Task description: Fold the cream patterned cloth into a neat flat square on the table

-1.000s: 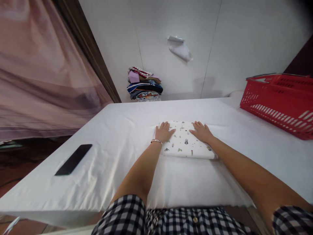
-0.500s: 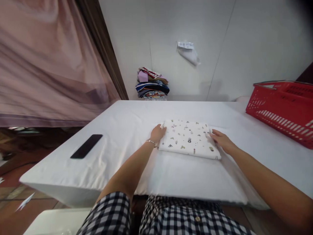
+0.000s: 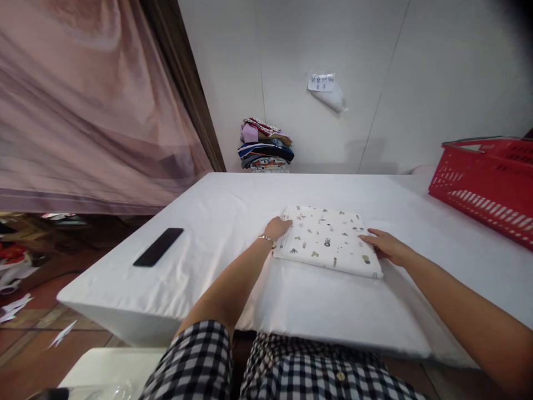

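A folded white cloth (image 3: 322, 243) with small plant and animal prints lies flat on the white-covered table in front of me. At its left edge, my left hand (image 3: 278, 229) grips the side with the thumb on top; most of the fingers are hidden at the edge. My right hand (image 3: 387, 246) holds the opposite edge, thumb reaching over the top and the other fingers along the side. A bracelet sits on my left wrist.
The white tablecloth (image 3: 200, 222) covers the table. A black phone (image 3: 159, 246) lies at left. A red plastic basket (image 3: 487, 180) stands at right. Folded fabrics (image 3: 266, 145) are stacked by the wall. Pink curtain (image 3: 95, 100) hangs at left; a white stool (image 3: 112, 366) stands below.
The whole view has shifted slightly, so things appear a little farther right. My right thumb reaches farther over the cloth's top. Both hands stay at its sides.
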A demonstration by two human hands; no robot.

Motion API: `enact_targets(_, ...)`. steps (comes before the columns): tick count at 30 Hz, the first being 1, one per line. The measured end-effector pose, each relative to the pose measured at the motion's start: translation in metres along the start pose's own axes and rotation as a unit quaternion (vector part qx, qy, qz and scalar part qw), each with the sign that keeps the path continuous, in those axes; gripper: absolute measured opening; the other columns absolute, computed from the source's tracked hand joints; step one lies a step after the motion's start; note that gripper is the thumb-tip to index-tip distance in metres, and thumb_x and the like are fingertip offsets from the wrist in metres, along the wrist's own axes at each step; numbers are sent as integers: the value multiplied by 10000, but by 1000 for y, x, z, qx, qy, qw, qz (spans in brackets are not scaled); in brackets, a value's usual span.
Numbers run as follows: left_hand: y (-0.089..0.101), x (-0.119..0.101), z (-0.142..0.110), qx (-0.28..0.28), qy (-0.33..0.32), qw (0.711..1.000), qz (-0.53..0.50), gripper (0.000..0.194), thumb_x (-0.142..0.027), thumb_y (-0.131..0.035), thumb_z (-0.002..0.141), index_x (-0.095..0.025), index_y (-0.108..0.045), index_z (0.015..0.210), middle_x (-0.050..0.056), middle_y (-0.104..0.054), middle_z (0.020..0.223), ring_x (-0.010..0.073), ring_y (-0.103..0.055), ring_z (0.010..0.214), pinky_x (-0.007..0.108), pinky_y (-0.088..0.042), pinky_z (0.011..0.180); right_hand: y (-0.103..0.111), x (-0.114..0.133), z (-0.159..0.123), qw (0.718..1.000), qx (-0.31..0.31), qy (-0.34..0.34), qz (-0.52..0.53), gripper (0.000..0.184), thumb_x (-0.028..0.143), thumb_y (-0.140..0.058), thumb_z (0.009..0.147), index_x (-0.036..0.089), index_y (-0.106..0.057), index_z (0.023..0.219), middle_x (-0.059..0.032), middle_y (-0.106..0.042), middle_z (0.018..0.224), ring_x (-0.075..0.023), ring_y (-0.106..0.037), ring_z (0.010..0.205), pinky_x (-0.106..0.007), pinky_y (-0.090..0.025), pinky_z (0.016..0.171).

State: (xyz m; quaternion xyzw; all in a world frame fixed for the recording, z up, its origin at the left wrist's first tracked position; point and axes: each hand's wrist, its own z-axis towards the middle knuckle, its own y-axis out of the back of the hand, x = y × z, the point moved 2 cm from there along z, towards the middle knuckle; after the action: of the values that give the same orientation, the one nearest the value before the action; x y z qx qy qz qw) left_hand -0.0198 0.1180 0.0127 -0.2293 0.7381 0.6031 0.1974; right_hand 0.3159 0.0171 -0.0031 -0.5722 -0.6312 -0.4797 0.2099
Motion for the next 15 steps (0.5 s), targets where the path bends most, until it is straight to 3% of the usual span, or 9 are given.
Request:
enact_targets(6, 1, -2, 0, 2, 15, 1000, -24, 472, -499, -492, 797, -124, -592, 1066, 172, -633, 1153, 276, -614, 1018, 300, -472, 755, 0, -3, -1, 999, 6, 12, 52, 824, 378, -725, 695, 195, -364, 1413, -142, -651, 1144, -224, -669, 822, -301, -558, 597)
enact_targets(12, 24, -5, 36, -23, -45, 998, -26, 421, -527, -564, 774, -160, -613, 975, 136, -658, 1096, 268, -612, 986, 328, -458, 820, -28, 0, -23, 994, 38, 32, 98, 916, 358, -730, 692, 253, -243, 1460, -118, -672, 1099, -237, -674, 773, -309, -558, 541)
enact_targets(15, 33, 4, 46, 47, 40, 997, -47, 487, -593, -590, 729, -148, -632, 920, 161, -668, 1055, 312, -625, 948, 385, -479, 785, -36, -1, -28, 994, 36, 36, 98, 1068, 361, -757, 660, 251, -99, 1494, -108, -692, 1014, -247, -667, 728, -331, -562, 533)
